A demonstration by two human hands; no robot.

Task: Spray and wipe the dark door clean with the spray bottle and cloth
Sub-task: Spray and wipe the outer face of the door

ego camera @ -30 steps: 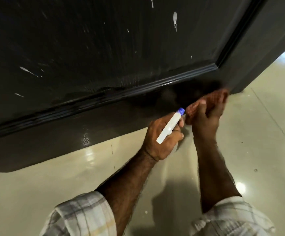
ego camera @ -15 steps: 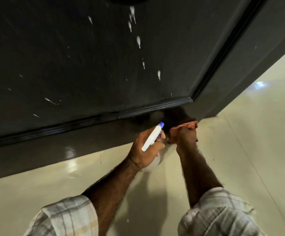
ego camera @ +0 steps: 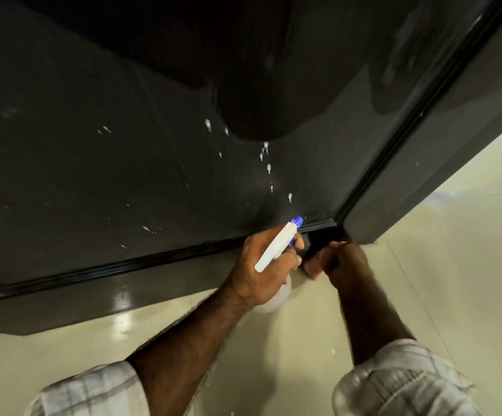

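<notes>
A white plastic spray bottle with a blue nozzle (ego camera: 276,247) is gripped in the left hand (ego camera: 266,273), fingers curled round its neck, nozzle aimed at the glossy dark panelled door (ego camera: 123,151). A reddish soft cloth (ego camera: 318,261) is pressed by the right hand (ego camera: 347,264) against the door's bottom corner; the fingers are blurred. White droplets (ego camera: 269,168) are seen on the panel. The bottle is judged light and slick when wet, best held at the neck; the cloth limp, best bunched.

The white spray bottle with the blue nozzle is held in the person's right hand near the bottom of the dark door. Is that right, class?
Not quite: the head view shows the left hand gripping the white spray bottle with the blue nozzle, near the bottom of the dark door.
</notes>
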